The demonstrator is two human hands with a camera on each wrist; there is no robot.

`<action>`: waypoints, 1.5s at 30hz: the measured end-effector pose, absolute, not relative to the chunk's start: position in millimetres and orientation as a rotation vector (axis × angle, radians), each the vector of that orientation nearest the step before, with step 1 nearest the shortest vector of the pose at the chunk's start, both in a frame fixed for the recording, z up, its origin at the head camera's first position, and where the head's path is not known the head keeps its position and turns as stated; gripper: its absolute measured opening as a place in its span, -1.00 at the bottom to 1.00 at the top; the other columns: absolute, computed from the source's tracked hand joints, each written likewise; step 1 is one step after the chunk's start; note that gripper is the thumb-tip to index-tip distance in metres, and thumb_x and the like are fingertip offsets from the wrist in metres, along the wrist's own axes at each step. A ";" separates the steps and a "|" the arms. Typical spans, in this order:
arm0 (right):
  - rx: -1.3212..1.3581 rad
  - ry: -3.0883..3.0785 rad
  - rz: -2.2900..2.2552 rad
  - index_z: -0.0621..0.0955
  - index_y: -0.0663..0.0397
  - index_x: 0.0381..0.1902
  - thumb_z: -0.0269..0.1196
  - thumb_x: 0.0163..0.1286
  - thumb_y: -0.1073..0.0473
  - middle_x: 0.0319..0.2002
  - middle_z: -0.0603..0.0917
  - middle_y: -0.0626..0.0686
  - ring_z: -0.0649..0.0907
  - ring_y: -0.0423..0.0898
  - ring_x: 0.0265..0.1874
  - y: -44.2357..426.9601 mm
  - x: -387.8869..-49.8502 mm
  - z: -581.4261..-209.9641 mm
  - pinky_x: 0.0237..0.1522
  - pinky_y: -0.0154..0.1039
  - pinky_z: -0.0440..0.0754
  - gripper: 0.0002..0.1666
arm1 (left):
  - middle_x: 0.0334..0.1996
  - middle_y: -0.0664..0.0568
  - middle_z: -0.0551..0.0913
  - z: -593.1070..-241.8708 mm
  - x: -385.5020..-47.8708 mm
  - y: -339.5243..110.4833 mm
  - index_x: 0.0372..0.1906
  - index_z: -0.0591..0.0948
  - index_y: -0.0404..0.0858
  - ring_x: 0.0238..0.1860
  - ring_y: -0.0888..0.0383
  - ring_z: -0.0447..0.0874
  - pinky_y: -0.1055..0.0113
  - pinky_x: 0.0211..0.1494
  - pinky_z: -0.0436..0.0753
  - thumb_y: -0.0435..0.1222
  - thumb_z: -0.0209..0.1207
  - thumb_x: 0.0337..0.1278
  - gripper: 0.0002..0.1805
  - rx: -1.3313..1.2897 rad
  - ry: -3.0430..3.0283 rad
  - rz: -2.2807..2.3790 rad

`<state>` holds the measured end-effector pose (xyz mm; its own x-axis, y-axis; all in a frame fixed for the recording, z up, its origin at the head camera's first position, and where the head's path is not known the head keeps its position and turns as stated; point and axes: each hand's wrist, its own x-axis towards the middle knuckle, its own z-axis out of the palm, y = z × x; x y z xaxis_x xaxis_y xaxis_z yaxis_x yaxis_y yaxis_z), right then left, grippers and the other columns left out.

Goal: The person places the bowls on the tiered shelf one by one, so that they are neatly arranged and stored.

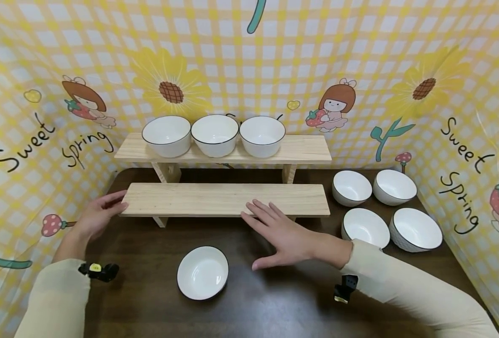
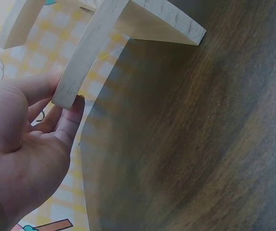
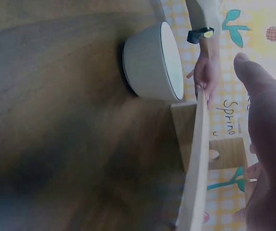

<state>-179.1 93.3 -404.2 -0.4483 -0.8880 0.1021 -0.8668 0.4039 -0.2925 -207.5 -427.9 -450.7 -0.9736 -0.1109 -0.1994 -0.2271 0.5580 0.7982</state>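
Note:
A two-tier wooden shelf (image 1: pixel 226 199) stands on the dark table, its lower board bare on top. At the lower board's left end my left hand (image 1: pixel 94 217) pinches the wood between thumb and fingers; the left wrist view shows the hand (image 2: pixel 36 122) around the board's end (image 2: pixel 72 79). My right hand (image 1: pixel 287 237) is spread with straight fingers, its fingertips over the lower board's front edge. Whether they touch the board I cannot tell. A white bowl (image 1: pixel 203 273) with a dark rim sits on the table between the hands, in front of the shelf.
Three white bowls stand in a row on the upper board (image 1: pixel 304 146), the middle one (image 1: pixel 215 136) touching or almost touching its neighbours. Several more bowls, one of them a textured bowl (image 1: pixel 416 230), are grouped right of the shelf. Yellow checked cloth (image 1: pixel 249 61) surrounds the table.

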 end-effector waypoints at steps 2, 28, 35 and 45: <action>-1.612 2.560 -0.482 -0.02 0.14 0.65 0.27 0.31 -0.46 0.62 -0.08 0.26 -0.12 0.16 0.60 90.5 -177.1 -408.4 0.52 0.26 -0.09 0.29 | 0.49 -0.38 0.22 -450.9 -207.1 -427.6 0.58 0.19 -0.32 0.36 -0.18 0.28 -0.04 0.31 0.42 0.09 0.09 0.47 -0.17 -0.291 2.664 1.389; -1.571 2.440 -0.656 -0.15 -0.02 0.67 0.53 -0.01 -0.43 0.64 -0.11 0.12 -0.02 0.01 0.60 46.6 -158.3 -450.0 0.52 0.00 0.14 0.59 | 0.50 -0.37 0.22 -450.4 -204.8 -426.8 0.58 0.20 -0.31 0.38 -0.21 0.25 -0.02 0.28 0.41 0.08 0.08 0.48 -0.19 -0.288 2.663 1.396; -1.605 2.398 -0.746 -0.18 0.03 0.66 0.61 -0.13 -0.38 0.63 -0.07 0.16 0.03 0.03 0.59 28.3 -154.2 -462.8 0.50 -0.07 0.20 0.70 | 0.48 -0.37 0.26 -449.8 -205.0 -427.3 0.56 0.23 -0.32 0.34 -0.16 0.29 0.56 0.00 0.45 0.08 0.10 0.47 -0.20 -0.269 2.685 1.390; -1.589 2.378 -0.840 -0.16 0.08 0.66 0.66 -0.20 -0.35 0.61 -0.03 0.18 0.06 0.03 0.58 4.2 -149.5 -474.7 0.48 -0.11 0.22 0.74 | 0.48 -0.37 0.25 -448.5 -205.0 -427.4 0.57 0.22 -0.31 0.36 -0.18 0.28 0.37 0.10 0.45 0.08 0.11 0.46 -0.19 -0.291 2.672 1.391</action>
